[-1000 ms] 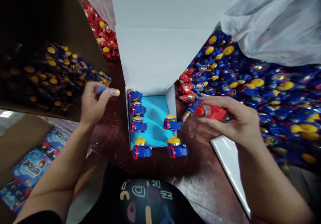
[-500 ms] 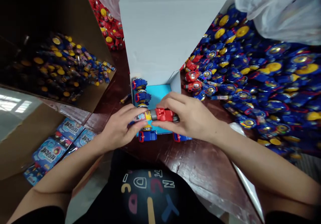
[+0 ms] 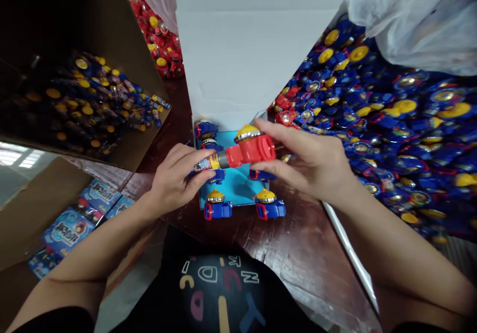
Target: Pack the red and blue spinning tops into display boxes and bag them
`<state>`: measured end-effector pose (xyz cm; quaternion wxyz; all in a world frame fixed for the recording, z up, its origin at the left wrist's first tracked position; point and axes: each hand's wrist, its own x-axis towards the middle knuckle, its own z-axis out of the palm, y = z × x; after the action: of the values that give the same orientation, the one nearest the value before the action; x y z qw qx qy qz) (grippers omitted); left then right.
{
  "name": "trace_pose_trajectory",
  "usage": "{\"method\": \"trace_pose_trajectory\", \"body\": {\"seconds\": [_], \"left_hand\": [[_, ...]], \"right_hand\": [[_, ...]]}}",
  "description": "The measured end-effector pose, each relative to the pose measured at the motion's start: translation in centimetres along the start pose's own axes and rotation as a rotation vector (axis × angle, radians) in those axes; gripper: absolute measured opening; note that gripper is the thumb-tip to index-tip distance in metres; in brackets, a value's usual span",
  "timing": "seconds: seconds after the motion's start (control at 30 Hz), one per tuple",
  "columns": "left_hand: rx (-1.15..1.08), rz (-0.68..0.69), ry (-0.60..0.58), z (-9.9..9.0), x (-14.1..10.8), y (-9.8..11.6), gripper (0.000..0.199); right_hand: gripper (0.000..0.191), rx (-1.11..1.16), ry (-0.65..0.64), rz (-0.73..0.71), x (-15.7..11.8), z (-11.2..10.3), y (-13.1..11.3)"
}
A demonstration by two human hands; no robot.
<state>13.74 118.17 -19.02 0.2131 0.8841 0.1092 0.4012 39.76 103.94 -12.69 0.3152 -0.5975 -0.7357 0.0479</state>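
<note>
My left hand pinches a small printed tube with a yellow end. The tube meets the grey neck of a red toy launcher, which carries a yellow spinning top with a silvery rim. Thumb and fingers of my right hand are closed round the launcher's right end. Both parts hang in line above an open box with a light-blue floor. Blue launchers with yellow tops line its left side; one blue launcher sits at the front left corner, another at the front right.
The box's white lid stands up behind. A carton of small yellow-capped tubes is at left, with red toys behind it. Blue toys are heaped at right. Printed packs lie in a lower carton.
The red launcher has turned in my hands, so its yellow top now faces up and away. My right hand has moved up and right, with its grip wider.
</note>
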Motion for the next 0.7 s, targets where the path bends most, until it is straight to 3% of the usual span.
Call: {"method": "trace_pose_trajectory", "body": {"seconds": [0.1,0.17,0.23,0.33,0.4,0.57,0.63,0.7], "left_hand": [[0.176,0.152,0.074,0.5,1.3,-1.5,0.045],[0.212,0.097,0.051,0.8,2.4,-3.0,0.055],[0.217,-0.001,-0.049,1.3,3.5,-4.5,0.057],[0.205,-0.091,-0.263,2.4,4.1,-6.2,0.043],[0.182,-0.129,-0.322,3.1,4.0,-6.8,0.039],[0.116,-0.16,-0.302,4.0,4.1,-6.8,0.037],[0.084,-0.152,-0.286,3.9,4.2,-6.5,0.035],[0.054,-0.176,-0.174,3.5,3.8,-6.6,0.033]], "right_hand": [[0.066,0.1,0.022,0.152,0.9,-0.3,0.5],[0.067,-0.039,0.048,0.187,1.8,-0.8,1.5],[0.064,-0.273,0.027,0.196,2.7,-0.8,3.0],[0.057,-0.532,-0.178,0.185,3.5,0.1,4.6],[0.053,-0.611,-0.323,0.126,3.7,0.9,4.9],[0.041,-0.667,-0.513,-0.131,5.1,2.5,3.7],[0.034,-0.67,-0.501,-0.119,6.3,3.5,3.7],[0.032,-0.634,-0.48,-0.062,7.6,4.1,4.4]]}}
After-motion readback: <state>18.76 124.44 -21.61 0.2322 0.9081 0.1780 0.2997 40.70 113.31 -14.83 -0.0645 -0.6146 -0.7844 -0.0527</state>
